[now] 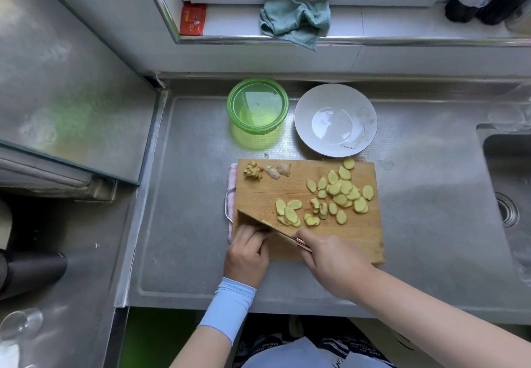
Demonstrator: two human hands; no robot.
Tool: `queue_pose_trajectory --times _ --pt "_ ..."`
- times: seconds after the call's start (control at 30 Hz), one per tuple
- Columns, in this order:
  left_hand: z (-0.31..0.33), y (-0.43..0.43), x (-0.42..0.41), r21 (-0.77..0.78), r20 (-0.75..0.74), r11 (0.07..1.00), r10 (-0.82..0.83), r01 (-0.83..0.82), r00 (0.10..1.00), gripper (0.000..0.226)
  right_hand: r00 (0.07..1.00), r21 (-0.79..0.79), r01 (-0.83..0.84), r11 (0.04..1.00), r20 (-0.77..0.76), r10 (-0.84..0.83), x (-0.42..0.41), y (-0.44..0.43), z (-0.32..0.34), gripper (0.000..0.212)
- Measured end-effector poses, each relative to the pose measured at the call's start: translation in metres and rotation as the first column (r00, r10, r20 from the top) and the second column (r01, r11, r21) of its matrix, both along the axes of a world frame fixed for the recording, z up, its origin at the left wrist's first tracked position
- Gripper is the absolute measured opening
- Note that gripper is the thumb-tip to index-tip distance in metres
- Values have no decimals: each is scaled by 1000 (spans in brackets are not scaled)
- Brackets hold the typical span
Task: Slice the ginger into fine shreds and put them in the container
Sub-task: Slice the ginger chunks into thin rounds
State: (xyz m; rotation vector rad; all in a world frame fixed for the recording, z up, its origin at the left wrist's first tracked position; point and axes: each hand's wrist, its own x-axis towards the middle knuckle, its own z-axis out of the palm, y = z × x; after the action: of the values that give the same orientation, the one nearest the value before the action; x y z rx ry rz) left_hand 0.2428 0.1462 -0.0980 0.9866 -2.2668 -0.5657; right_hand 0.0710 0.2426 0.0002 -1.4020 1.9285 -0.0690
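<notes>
Steel table (186,195), board (344,238) lower centre; right grip (336,264) clasps knife (253,219); left grip (247,255) curled, contents hidden; best to stack ginger slices (342,192) and cut thin.

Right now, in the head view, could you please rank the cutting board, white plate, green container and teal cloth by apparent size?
1. cutting board
2. white plate
3. green container and teal cloth: these look about alike. The cloth lies farther from the camera, so I will not rank them.

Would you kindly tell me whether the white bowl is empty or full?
Empty: the white bowl shows only its bare, glossy inside.
</notes>
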Motion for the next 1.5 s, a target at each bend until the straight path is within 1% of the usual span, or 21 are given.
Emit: queue_pose_trajectory --times 0.17,0.3,0.37,0.43,0.53,0.7,0.87,1.07,1.23,1.4,1.5 --pt "2 0 1 14 8 1000 -9 9 1000 29 1000 -25 3 1000 0 -3 1 -6 -8 19" --pt "1 1 0 6 -2 1000 -5 5 1000 31 1000 -87 16 996 2 -15 3 3 -10 21" --pt "0 0 -1 -9 -26 1000 14 -14 1000 26 1000 -128 18 992 -6 -19 3 11 -9 23" --pt "-2 0 -1 -51 -47 998 29 -32 998 13 1000 -146 21 989 -10 -22 2 20 -5 25" --pt "-4 1 -1 -75 -65 996 40 -45 997 19 1000 -158 22 987 -12 -24 0 31 0 26" --pt "-5 1 0 -60 -91 998 28 -33 995 16 999 -143 13 990 -35 -18 -1 34 4 29" --pt "-4 3 0 -56 -100 998 27 -33 995 18 999 -101 15 995 -32 -18 -4 32 7 29" --pt "-6 1 -1 -55 -76 998 20 -24 997 16 998 -85 -8 996 -56 3 -6 31 9 26" --pt "-5 1 -1 -49 -96 999 18 -23 995 28 998 -84 -11 996 -63 6 -4 30 9 27" --pt "-5 1 -1 -33 -104 999 24 -28 994 15 998 -75 -6 997 -58 2 -4 28 11 27" --pt "-4 1 -2 -34 -105 998 42 -46 994 23 998 -58 -12 998 -56 9 -3 23 9 26"
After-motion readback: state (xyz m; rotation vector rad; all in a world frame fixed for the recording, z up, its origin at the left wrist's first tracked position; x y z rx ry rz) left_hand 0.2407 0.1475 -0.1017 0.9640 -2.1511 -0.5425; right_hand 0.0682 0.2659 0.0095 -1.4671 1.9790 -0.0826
